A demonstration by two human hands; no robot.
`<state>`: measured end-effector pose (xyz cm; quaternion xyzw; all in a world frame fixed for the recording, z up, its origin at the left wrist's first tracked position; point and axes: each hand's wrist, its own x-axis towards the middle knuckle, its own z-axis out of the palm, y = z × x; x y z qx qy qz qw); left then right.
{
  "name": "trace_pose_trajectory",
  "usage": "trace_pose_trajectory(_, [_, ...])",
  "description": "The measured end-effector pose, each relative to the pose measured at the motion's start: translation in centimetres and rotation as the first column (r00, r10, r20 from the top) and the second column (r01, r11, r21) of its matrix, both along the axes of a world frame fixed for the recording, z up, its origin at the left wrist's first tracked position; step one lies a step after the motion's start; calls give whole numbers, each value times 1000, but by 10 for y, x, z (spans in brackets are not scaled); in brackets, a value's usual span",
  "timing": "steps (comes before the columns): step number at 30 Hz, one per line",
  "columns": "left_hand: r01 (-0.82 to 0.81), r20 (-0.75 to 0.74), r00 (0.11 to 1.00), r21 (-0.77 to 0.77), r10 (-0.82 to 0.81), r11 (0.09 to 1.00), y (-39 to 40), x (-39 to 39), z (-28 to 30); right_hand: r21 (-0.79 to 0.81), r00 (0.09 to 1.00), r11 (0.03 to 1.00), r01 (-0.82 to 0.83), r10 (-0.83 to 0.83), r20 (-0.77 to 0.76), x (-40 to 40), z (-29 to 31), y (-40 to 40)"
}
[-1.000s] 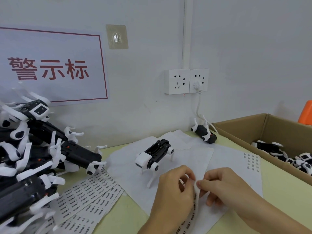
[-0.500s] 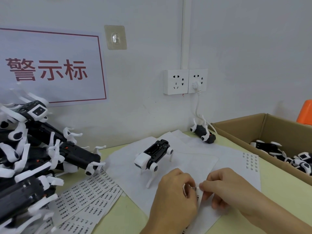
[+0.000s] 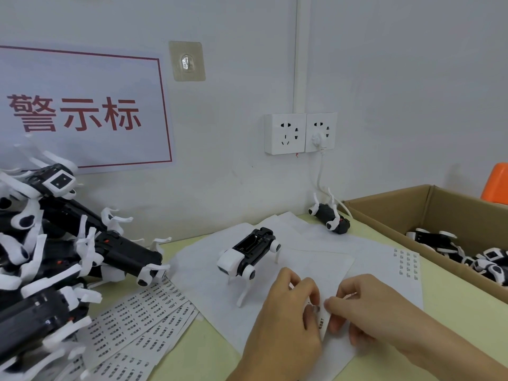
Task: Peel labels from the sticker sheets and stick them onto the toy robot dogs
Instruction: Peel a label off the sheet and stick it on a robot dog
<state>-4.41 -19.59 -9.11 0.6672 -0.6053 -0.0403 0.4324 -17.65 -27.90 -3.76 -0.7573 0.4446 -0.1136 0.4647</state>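
Observation:
A black and white toy robot dog (image 3: 248, 253) stands upright on white backing sheets (image 3: 209, 273) in the middle of the table. Just in front of it my left hand (image 3: 286, 317) and my right hand (image 3: 362, 309) meet over a narrow strip of labels (image 3: 322, 321). My left fingers hold the strip and my right thumb and forefinger pinch at its top edge. Most of the strip is hidden behind my hands. Full sticker sheets (image 3: 137, 325) fan out at the lower left.
A heap of toy dogs (image 3: 49, 259) fills the left side. One dog (image 3: 330, 217) lies upside down by the wall. A cardboard box (image 3: 395, 207) at right holds more dogs (image 3: 467, 254). A nearly used sheet (image 3: 406, 266) lies before the box.
Both hands have lowered slightly toward the table and drawn closer together on the strip. The toy dogs and sheets have not moved.

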Motion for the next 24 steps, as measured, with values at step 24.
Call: trace_pose_trajectory(24, [-56, -173, 984, -55, 45, 997, 0, 0, 5, -67, 985, 997, -45, 33, -170, -7, 5, -5])
